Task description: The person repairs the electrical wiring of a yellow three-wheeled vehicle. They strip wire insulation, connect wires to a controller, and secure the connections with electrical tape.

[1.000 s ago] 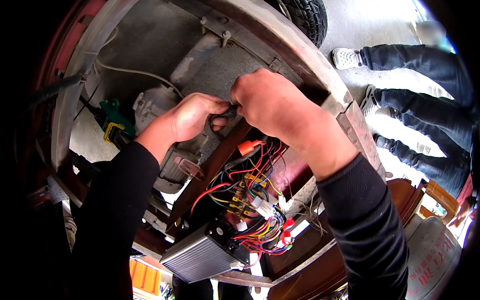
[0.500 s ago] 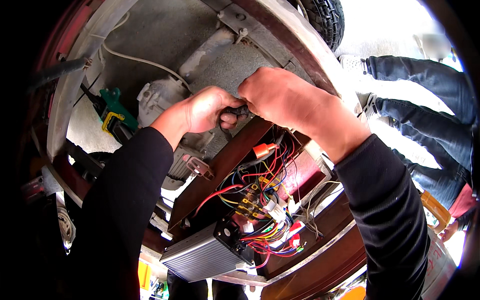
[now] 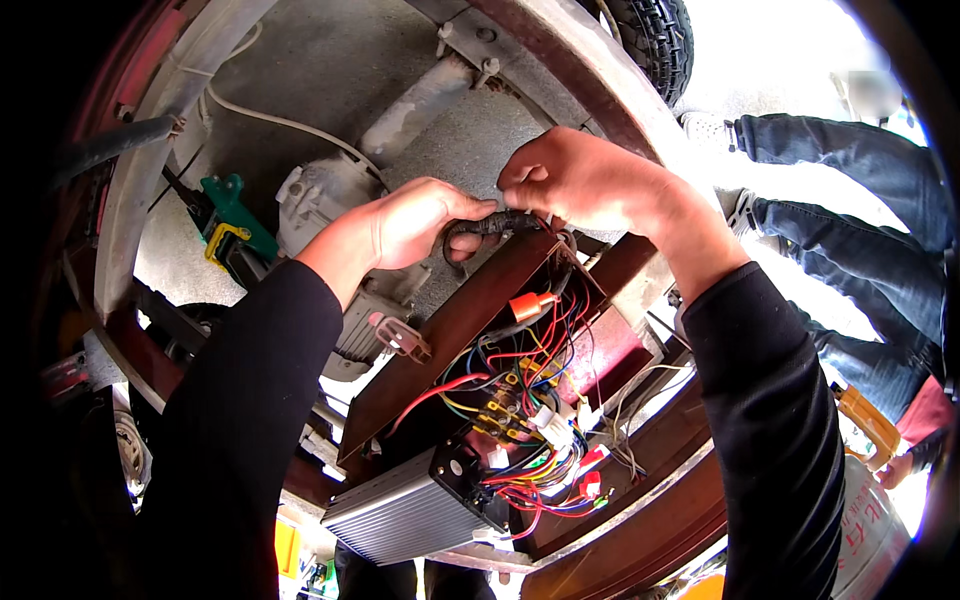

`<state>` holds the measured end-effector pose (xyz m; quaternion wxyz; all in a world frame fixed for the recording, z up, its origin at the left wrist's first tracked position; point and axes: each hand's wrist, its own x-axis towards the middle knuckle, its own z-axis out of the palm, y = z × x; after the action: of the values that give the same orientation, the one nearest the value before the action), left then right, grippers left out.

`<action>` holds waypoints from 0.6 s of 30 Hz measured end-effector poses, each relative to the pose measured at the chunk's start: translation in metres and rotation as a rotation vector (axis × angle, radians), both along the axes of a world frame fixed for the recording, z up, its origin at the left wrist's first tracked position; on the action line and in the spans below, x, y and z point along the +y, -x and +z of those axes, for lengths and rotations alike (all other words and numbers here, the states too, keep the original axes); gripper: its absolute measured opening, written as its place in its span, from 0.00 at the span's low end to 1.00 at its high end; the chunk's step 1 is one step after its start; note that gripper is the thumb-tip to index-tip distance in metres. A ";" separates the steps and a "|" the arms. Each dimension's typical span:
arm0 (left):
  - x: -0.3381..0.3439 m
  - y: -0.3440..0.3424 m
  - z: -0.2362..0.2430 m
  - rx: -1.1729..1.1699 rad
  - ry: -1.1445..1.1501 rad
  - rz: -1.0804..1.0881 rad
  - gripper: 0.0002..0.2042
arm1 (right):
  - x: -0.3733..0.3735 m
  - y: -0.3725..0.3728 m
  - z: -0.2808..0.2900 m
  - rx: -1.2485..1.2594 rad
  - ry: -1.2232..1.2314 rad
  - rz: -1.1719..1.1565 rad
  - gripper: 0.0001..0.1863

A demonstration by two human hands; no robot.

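Observation:
A black taped cable bundle [image 3: 513, 222] curves out of a brown metal box [image 3: 450, 325]. My left hand [image 3: 420, 225] grips it, thumb on top and fingers curled beneath. My right hand [image 3: 590, 185] is just above and right of it, fingers curled; what they hold, if anything, is hidden. Below lie a tangle of coloured wires [image 3: 510, 350], an orange connector [image 3: 530, 307], a yellow-and-black terminal block [image 3: 505, 410] and a silver finned controller [image 3: 405, 510].
The vehicle frame [image 3: 150, 170] surrounds a grey motor housing [image 3: 310, 210] and a green tool [image 3: 235, 220]. A tyre [image 3: 650, 50] is at the top. Other people's legs [image 3: 840, 220] are at the right, near a pale cylinder [image 3: 865, 520].
My right hand has lifted slightly away from my left, uncovering more of the taped bundle. My left hand keeps its grip. The surroundings have shifted slightly in the view.

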<state>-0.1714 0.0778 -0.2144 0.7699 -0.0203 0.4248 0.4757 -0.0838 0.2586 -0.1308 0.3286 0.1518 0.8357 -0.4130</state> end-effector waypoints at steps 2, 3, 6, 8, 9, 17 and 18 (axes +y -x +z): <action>-0.001 0.003 0.005 0.011 -0.001 -0.001 0.09 | -0.008 0.004 0.011 -0.028 0.057 -0.021 0.11; -0.001 0.003 0.008 0.019 -0.001 -0.002 0.08 | -0.009 0.005 0.010 0.068 -0.009 0.069 0.11; 0.004 -0.001 0.005 0.006 0.006 -0.010 0.07 | -0.012 0.002 0.005 0.169 -0.166 0.220 0.09; 0.003 -0.001 0.002 -0.019 0.019 -0.006 0.06 | -0.018 0.004 0.004 0.222 -0.245 0.302 0.08; 0.003 -0.001 0.000 -0.039 0.021 -0.004 0.06 | -0.022 0.003 0.007 0.266 -0.284 0.348 0.07; 0.000 0.004 -0.003 -0.169 -0.049 0.007 0.05 | -0.037 0.004 0.004 0.588 -0.345 0.588 0.03; 0.001 0.004 -0.004 -0.171 -0.054 0.000 0.06 | -0.036 0.005 0.002 0.571 -0.328 0.584 0.03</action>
<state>-0.1757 0.0786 -0.2180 0.8036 -0.0400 0.3445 0.4837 -0.0885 0.2222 -0.1288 0.1588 -0.1609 0.9554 -0.1899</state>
